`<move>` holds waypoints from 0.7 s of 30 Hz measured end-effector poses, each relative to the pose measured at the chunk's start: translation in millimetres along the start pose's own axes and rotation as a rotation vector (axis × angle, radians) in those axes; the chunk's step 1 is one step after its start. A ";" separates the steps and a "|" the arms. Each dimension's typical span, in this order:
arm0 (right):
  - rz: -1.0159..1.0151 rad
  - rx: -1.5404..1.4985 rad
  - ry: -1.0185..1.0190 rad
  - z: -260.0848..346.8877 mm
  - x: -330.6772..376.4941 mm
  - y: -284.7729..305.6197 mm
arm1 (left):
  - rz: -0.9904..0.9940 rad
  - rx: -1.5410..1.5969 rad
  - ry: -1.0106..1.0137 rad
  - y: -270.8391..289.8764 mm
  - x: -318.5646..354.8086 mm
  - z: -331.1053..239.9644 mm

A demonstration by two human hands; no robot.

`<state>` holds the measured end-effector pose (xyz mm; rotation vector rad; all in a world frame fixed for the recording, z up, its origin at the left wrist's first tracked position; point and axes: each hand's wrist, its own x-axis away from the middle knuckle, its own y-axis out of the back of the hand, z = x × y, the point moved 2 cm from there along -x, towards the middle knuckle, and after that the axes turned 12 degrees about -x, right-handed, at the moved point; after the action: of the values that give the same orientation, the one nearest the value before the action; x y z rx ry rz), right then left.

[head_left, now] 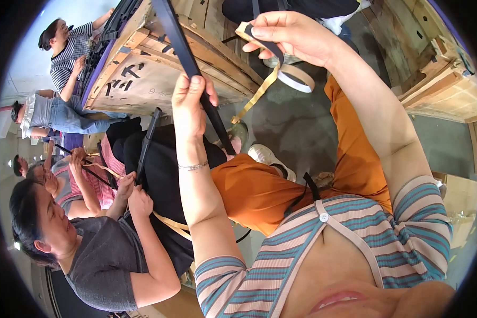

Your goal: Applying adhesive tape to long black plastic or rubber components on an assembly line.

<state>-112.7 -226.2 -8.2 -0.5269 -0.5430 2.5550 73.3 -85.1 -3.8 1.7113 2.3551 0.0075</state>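
My left hand (192, 103) is closed around a long, flat black bar (181, 45), thumb on its face. The bar runs from the upper edge of the view down toward my left knee. At the upper middle, my right hand (305, 40) pinches a black strip (274, 49) between thumb and fingers. A narrow pale-yellow strip, like backing paper (255, 99), dangles below that hand with a kinked lower end. Beside it hangs a curled loop (308, 79), tan and white. The right hand and its strip are apart from the bar.
A wooden crate (148, 82) with black marks stands at the upper left, black parts on top. More wooden crating (442, 87) is on the right. Close on my left, a co-worker in a dark grey shirt (103, 259) holds a black bar (149, 139). Other people work beyond.
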 end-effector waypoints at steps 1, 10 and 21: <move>-0.013 0.014 0.016 -0.1 -0.1 -1.4 | 0.011 0.000 0.000 -2.7 0.9 1.2; -0.014 0.043 0.327 3.6 2.0 -16.8 | -0.015 -0.108 0.046 -19.3 18.1 -4.0; -0.087 0.160 0.264 15.5 -3.2 -29.8 | 0.034 -0.141 0.016 -16.0 24.6 1.9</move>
<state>-106.2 -208.0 19.6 -0.7501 -0.2601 2.3720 51.4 -67.4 -12.3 1.6896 2.2768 0.1895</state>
